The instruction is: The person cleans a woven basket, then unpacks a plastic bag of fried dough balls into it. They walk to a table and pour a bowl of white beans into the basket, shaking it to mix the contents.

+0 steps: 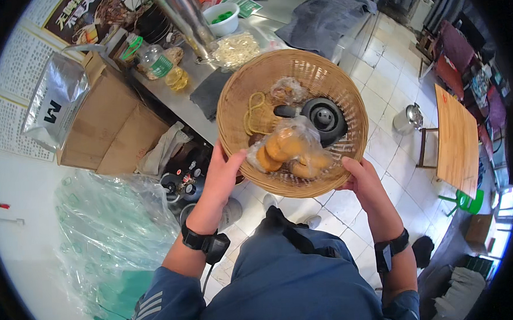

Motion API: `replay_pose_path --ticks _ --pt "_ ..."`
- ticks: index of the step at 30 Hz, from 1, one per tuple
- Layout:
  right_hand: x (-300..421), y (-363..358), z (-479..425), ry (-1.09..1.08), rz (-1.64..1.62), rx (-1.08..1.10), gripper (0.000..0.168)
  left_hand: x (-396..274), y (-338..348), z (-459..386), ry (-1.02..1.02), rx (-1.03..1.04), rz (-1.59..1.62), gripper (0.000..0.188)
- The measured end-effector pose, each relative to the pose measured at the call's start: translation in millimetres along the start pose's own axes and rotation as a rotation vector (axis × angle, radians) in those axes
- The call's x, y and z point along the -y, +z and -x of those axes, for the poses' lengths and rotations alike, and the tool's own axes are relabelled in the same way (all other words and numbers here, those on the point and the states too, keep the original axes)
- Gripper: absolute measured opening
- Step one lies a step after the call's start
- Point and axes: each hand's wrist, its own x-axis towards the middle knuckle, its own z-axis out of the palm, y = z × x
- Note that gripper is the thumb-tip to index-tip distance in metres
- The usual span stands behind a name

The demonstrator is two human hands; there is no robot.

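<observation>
Both hands hold a round wicker basket [240, 79] in front of my body, at the level of the steel counter. My left hand [224, 168] grips its lower left rim with the thumb over the edge. On the lower right rim is my right hand [362, 174], its thumb likewise on top. Inside lie a clear plastic bag of orange-yellow round items [288, 148], a black round lidded object [324, 118], a yellow cord [254, 115] and a small knotted plastic bag [288, 90].
Behind the basket, the steel counter [194, 115] bears a dark cloth [208, 93], an oil bottle [162, 65], a white bowl [222, 26] and a bag of pale pieces [236, 49]. Cardboard boxes [108, 119] stand left. A wooden table [457, 138] and a metal pot [408, 118] are right.
</observation>
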Motion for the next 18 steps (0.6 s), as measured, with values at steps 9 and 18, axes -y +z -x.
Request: replay_pose_path --ticks 9,18 --pt "32.8 57.6 -69.1 -0.003 0.090 0.043 0.049 -13.8 -59.6 -33.2 0.018 -0.037 0.120 0.061" --pt "55.0 36.9 -53.4 -0.474 0.562 -0.402 0.051 -11.7 -92.7 -43.6 0.436 -0.165 -0.150 0.074"
